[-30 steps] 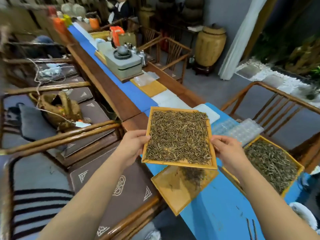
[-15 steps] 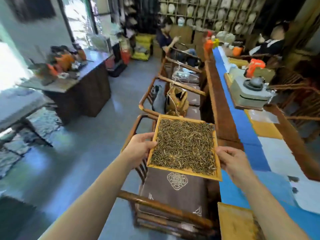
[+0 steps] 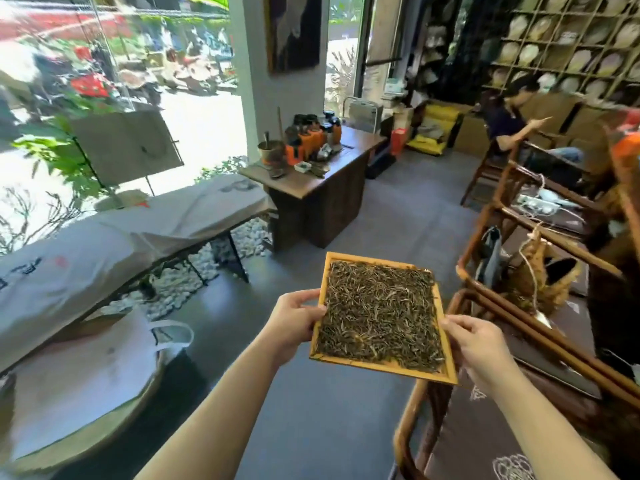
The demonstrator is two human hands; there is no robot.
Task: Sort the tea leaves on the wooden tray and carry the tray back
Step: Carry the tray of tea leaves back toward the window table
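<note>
Tea leaves (image 3: 379, 311) fill the wooden tray (image 3: 375, 364) almost from rim to rim, a dense layer of thin dark needles with paler strands mixed in; only a sliver of bare floor shows along the near rim. The tray is held in the air over the grey floor, roughly level, sitting at about five o'clock from the middle of the view. The left hand (image 3: 292, 322) grips the tray's nine o'clock edge, thumb lying on top of the rim and fingers curled beneath. The right hand (image 3: 476, 344) holds the three o'clock edge near the tray's near corner, thumb over the rim and the other fingers wrapped under it.

At twelve o'clock from the tray stands a dark wooden table (image 3: 313, 181) crowded with small jars and pots; what they hold is too blurred to tell. At three o'clock, on the seat of a wooden armchair (image 3: 540, 306), rests a woven basket (image 3: 550, 277) with its mouth open and something dark inside. At nine o'clock a long bench (image 3: 114, 237) carries pale cloth, and at about eight o'clock a shallow round basket (image 3: 86, 386) is covered by a white bag. At two o'clock a person (image 3: 516, 126) sits before wall shelves (image 3: 571, 46) packed with round pale cakes.
</note>
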